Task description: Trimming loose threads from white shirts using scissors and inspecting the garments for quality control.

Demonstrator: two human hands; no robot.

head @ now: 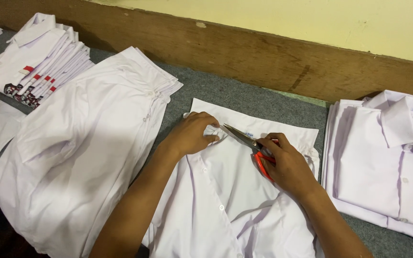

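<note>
fingers of the left hand pinch a fold of the white shirt at its collar, closed on the cloth.

right hand grips the red-handled scissors, its fingers curled shut through the handles, the metal blades a little apart with their tips just beside the pinched fold. the shirt lies flat, buttoned front up, in the middle of the grey tabletop, collar toward the brown wooden board along the wall. a stack of folded white shirts sits to the right, near the right hand. to the left lies a big loose pile of white shirts, touching the left forearm, and beyond it, well apart, another stack with red tags.
</note>
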